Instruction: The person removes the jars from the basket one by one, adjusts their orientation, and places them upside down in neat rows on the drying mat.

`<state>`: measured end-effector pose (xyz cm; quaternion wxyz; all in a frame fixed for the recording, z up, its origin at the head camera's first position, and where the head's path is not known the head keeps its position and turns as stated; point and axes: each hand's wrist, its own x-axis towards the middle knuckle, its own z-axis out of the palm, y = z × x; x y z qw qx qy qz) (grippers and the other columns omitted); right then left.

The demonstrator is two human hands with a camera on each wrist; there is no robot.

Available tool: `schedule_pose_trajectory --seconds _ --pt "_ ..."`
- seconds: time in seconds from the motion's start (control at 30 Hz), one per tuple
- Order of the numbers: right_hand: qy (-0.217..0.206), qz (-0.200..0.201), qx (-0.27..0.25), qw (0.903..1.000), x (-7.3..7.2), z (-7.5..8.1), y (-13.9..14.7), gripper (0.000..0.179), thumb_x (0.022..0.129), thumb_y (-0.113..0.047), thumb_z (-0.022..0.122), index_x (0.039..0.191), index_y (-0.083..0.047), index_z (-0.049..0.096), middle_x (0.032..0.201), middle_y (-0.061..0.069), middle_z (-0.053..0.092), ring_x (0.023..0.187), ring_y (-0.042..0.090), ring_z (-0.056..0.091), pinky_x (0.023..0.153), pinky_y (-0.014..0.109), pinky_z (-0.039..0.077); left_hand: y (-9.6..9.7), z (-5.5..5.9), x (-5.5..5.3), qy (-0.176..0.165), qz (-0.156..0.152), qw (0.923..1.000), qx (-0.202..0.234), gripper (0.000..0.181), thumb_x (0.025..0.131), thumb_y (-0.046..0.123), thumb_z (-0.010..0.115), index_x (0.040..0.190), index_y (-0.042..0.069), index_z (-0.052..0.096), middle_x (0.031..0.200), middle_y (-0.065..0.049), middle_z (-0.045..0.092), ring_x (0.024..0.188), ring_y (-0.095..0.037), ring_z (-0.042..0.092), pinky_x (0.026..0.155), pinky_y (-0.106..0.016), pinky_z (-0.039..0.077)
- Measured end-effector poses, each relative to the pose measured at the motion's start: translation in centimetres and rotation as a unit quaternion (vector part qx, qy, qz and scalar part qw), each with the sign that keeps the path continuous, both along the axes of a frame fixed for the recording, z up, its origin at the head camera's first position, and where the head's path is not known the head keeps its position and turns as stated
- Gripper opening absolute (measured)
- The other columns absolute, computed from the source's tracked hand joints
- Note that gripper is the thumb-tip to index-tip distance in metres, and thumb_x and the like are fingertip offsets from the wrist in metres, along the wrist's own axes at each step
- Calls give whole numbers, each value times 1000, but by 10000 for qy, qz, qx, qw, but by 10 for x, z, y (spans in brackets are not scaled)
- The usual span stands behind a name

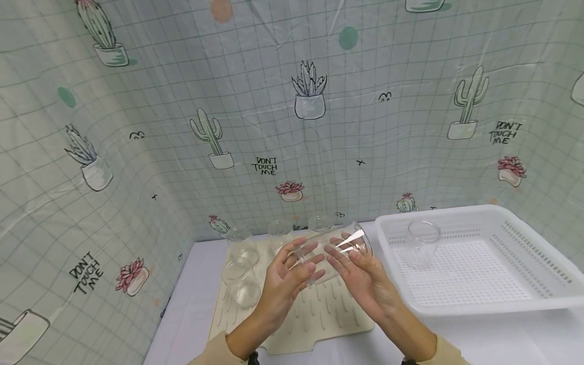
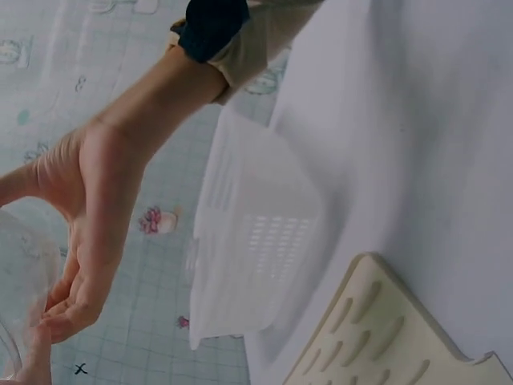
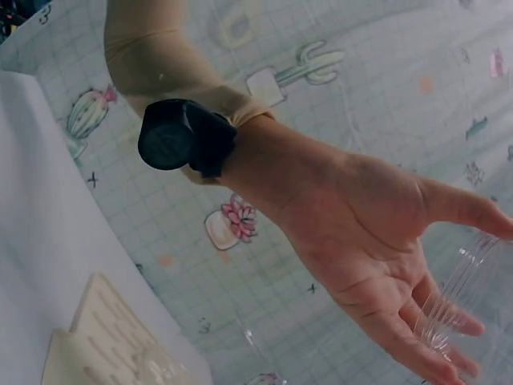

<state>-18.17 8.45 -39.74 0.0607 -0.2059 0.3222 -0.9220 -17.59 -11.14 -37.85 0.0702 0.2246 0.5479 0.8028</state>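
A clear drinking glass [image 1: 326, 253] is held tilted between both hands above a beige ridged mat [image 1: 315, 314]. My left hand [image 1: 289, 274] grips its ringed end, thumb on the near side and fingers behind. At the wider end on the right, my right hand [image 1: 365, 274] holds it the same way, its fingers showing through the clear wall. In the left wrist view the right hand [image 2: 96, 208] is around the glass [image 2: 24, 281]. The right wrist view has the left hand [image 3: 369, 241] at the ringed end [image 3: 453, 297].
Several clear glasses [image 1: 246, 294] stand along the mat's left and back edges. To the right is a white perforated basket [image 1: 483, 304] with a clear glass [image 1: 422, 246] inside. A patterned curtain [image 1: 310, 152] hangs behind and beside the white table [image 1: 178, 304].
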Motion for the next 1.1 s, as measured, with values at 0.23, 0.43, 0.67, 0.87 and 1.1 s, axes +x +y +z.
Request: schedule_pose_trajectory --seconds 0.23,0.43,0.67,0.87,1.1 --pt "50 -131 419 9990 -9 7 3 37 99 -8 52 135 -10 44 134 9 48 135 34 44 114 38 34 -17 3 -1 262 525 9966 -587 73 92 13 71 150 1 29 153 -20 40 136 -39 41 101 -36 48" --pt "52 -214 481 9986 -19 11 2 33 97 -4 54 128 -10 50 127 7 52 125 30 51 110 37 37 -34 7 -3 886 954 9871 -931 75 90 9 73 150 -2 29 152 -18 41 139 -34 40 111 -38 38" --pt "-366 -537 895 9939 -29 15 -5 47 93 1 57 136 -5 39 131 10 48 122 27 54 109 35 39 -59 8 -3 1715 1712 9518 -1880 83 85 3 78 152 -1 29 154 -7 41 143 -28 34 116 -31 29" --pt "-592 -752 1519 9838 -36 12 -16 78 86 2 65 152 -2 25 135 11 47 128 30 47 108 33 35 -83 5 0 1701 2199 9195 -2780 95 82 13 83 157 17 25 159 5 30 148 -18 22 119 -44 19" --pt "-755 -724 1967 9749 -44 1 -30 78 81 5 70 148 -2 32 139 10 46 134 35 37 115 43 21 -107 -8 10 832 2646 8895 -3631 106 81 31 85 159 36 14 165 4 13 150 -35 10 110 -72 16"
